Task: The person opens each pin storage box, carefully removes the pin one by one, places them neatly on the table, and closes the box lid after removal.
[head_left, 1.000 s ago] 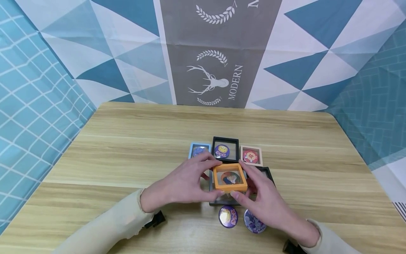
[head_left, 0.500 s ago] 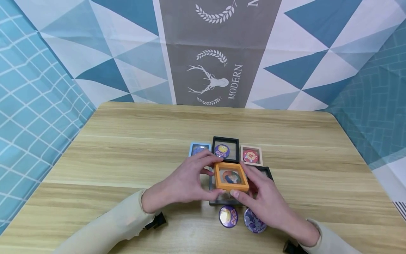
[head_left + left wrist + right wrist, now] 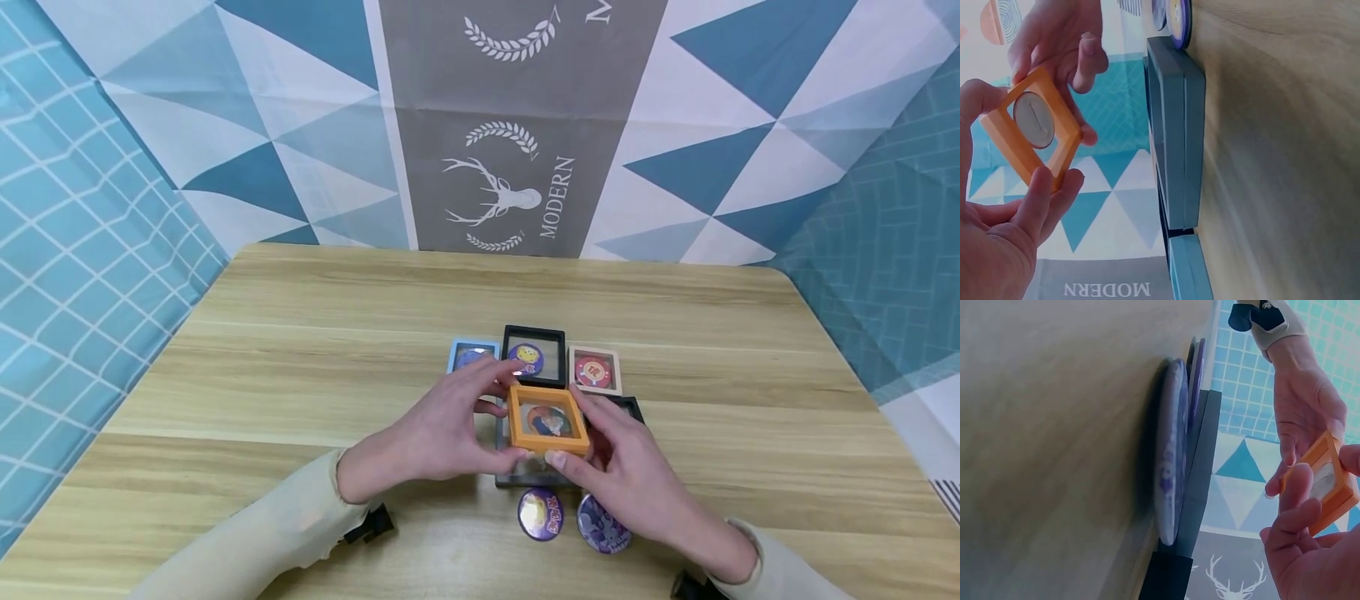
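An orange square display frame (image 3: 515, 417) with a clear window is held up in both hands, tilted, over a larger grey frame (image 3: 525, 481). A round badge (image 3: 549, 421) with a dark and orange picture sits behind the window; its pale metal back (image 3: 1034, 120) faces down in the left wrist view. My left hand (image 3: 442, 421) pinches the left side, thumb at the near corner and fingers near the far one. On the right side, my right hand (image 3: 630, 467) grips the frame with thumb and curled fingers. Both wrist views show it well above the table.
Behind stand a blue frame (image 3: 452, 358), a black frame (image 3: 562, 354) with a purple-yellow badge, and a pink frame (image 3: 618, 371) with a red badge. Another black frame (image 3: 636, 408) lies partly under my right hand. Two loose badges, one purple-yellow (image 3: 540, 514) and one purple (image 3: 602, 527), lie nearest me.
The orange frame has shifted slightly right in both hands. My left index finger has risen from the frame's far left corner. The other frames and badges stay put.
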Action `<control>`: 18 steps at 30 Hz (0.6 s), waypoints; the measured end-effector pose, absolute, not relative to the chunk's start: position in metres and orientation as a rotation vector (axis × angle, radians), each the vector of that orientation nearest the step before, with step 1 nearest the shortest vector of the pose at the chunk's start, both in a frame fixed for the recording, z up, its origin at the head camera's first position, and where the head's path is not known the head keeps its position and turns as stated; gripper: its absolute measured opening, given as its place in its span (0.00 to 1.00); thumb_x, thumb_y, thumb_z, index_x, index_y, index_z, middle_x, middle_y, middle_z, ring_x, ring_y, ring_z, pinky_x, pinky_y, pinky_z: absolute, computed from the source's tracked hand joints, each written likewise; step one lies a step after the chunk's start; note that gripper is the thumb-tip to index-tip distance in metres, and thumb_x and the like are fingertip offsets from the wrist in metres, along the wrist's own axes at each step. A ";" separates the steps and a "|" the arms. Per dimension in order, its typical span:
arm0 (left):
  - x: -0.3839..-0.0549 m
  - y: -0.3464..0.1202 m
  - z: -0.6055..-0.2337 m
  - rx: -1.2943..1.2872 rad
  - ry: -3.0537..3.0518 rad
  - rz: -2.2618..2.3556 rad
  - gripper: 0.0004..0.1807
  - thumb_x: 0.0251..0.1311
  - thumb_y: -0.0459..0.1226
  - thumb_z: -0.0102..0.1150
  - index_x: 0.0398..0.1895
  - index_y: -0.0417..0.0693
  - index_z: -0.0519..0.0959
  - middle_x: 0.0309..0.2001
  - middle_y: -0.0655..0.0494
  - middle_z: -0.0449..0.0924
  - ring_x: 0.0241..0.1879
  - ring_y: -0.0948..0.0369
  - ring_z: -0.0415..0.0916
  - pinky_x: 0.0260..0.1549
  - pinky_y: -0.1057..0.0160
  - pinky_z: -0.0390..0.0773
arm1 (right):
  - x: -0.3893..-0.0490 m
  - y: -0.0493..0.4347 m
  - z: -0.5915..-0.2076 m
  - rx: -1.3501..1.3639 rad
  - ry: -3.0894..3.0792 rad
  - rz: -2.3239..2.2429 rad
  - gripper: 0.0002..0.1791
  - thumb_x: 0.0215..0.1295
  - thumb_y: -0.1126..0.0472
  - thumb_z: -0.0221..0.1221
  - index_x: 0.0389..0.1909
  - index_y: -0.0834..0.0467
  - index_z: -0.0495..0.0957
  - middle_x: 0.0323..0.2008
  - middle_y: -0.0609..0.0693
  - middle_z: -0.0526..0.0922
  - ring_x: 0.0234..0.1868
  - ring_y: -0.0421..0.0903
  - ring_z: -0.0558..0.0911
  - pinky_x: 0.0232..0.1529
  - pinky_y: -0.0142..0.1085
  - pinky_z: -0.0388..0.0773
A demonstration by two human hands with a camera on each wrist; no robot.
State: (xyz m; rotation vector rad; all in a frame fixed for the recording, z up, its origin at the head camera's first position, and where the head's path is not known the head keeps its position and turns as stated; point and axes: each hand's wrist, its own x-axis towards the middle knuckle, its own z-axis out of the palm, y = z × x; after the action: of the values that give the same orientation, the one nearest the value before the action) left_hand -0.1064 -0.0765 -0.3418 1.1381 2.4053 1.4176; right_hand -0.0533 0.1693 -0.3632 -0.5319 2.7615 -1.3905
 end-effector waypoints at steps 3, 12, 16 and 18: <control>-0.106 -0.076 -0.343 1.128 2.391 1.429 0.49 0.43 0.35 0.79 0.72 0.42 0.63 0.53 0.55 0.71 0.53 0.60 0.76 0.48 0.69 0.79 | -0.054 0.170 -0.364 -0.560 2.766 -1.416 0.41 0.62 0.50 0.69 0.71 0.62 0.65 0.51 0.48 0.76 0.26 0.39 0.75 0.21 0.31 0.75; -0.110 -0.077 -0.345 1.092 2.286 1.520 0.31 0.47 0.37 0.79 0.56 0.47 0.77 0.53 0.62 0.71 0.55 0.63 0.74 0.51 0.65 0.79 | -0.055 0.173 -0.358 -0.552 2.854 -1.341 0.45 0.58 0.47 0.71 0.73 0.59 0.64 0.52 0.46 0.75 0.25 0.39 0.72 0.21 0.30 0.72; -0.112 -0.077 -0.346 0.992 2.204 1.576 0.30 0.52 0.39 0.76 0.58 0.47 0.76 0.54 0.60 0.70 0.56 0.61 0.75 0.50 0.63 0.80 | -0.055 0.173 -0.357 -0.532 2.847 -1.320 0.46 0.59 0.45 0.70 0.74 0.57 0.63 0.51 0.46 0.74 0.26 0.40 0.72 0.21 0.30 0.72; -0.112 -0.077 -0.346 0.960 2.192 1.579 0.29 0.53 0.41 0.75 0.58 0.47 0.75 0.54 0.58 0.70 0.57 0.60 0.75 0.49 0.63 0.80 | -0.056 0.173 -0.357 -0.528 2.836 -1.321 0.46 0.59 0.45 0.70 0.74 0.57 0.63 0.49 0.46 0.75 0.26 0.41 0.73 0.21 0.30 0.72</control>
State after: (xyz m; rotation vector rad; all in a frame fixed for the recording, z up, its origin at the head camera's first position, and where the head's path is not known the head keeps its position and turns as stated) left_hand -0.1117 -0.0766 -0.3459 0.9600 2.1918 1.5793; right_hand -0.0557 0.1732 -0.3567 -0.5285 2.8365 -1.3206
